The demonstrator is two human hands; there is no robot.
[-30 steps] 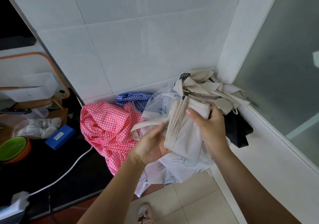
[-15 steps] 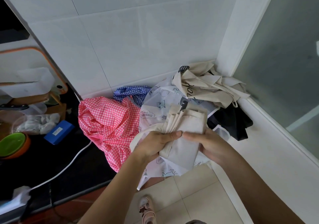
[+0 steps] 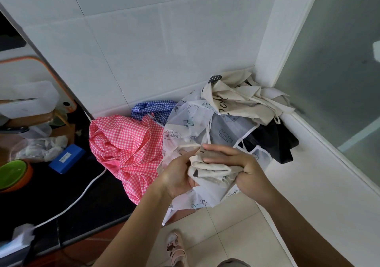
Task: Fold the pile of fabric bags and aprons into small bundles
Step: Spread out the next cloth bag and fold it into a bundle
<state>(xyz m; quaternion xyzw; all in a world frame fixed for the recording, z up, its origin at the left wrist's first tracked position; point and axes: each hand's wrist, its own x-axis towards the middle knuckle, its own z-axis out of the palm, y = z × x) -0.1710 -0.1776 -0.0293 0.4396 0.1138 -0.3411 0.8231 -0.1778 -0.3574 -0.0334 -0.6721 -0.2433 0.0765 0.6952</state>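
A person at a tiled kitchen corner squeezes a folded cream canvas bag [image 3: 209, 169] into a small bundle, the left hand [image 3: 177, 177] cupped round its near end and the right hand [image 3: 247, 170] wrapped over the top, both grips clenched on the cloth; whether the bundle rests on the heap below or is held just clear of it cannot be told from here. Under it a white translucent apron printed with cartoon figures [image 3: 191, 123] hangs over the edge of the black worktop [image 3: 102, 209], with a crumpled pink gingham apron [image 3: 123, 143] touching it on the left, a blue gingham cloth [image 3: 153, 108] behind, and a tangle of cream tote bags [image 3: 244, 102] lying partly over a black fabric piece [image 3: 273, 143] in the corner. The step in hand looks like the final fold or roll of this one bag, and with everything else unfolded the task seems to be at an early stage. The next move calls for keeping the layers pinched so they do not spring open, setting the bundle down on the white ledge [image 3: 308, 194] apart from the heap, then drawing out a single piece without its straps dragging the others along
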